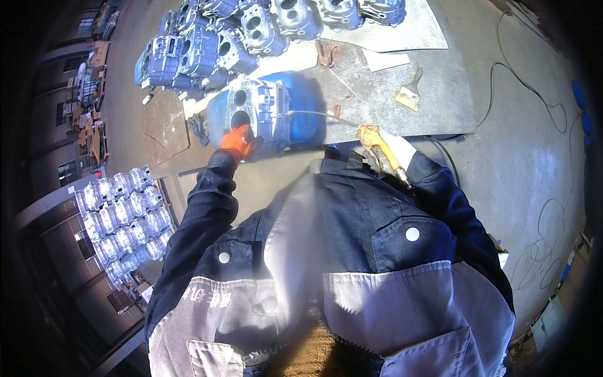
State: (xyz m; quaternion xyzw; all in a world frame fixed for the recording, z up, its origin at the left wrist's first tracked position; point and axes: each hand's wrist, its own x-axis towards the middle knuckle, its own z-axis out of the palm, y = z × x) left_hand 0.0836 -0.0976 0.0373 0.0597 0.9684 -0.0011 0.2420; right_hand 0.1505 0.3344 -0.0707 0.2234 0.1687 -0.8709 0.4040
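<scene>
A silvery cast-metal housing (267,107) with round bores rests on a blue drum-like support (304,94) at the table's near edge. My left hand (237,143), in an orange glove, grips the housing's near left corner by the lower bore; some fingertips are hidden. To the right, my right hand (372,136), in a yellow-orange glove, is closed round an air blow gun. The blow gun's long thin tube (326,116) reaches left, with its tip at the housing's ribbed right side. Its grip is mostly covered by my fingers.
Several similar housings (254,31) crowd the table's far left. A flat brush (409,91) and a white sheet (384,60) lie on the grey tabletop (440,107). Stacked shiny castings (125,220) stand at left. Hoses (524,85) trail over the floor at right.
</scene>
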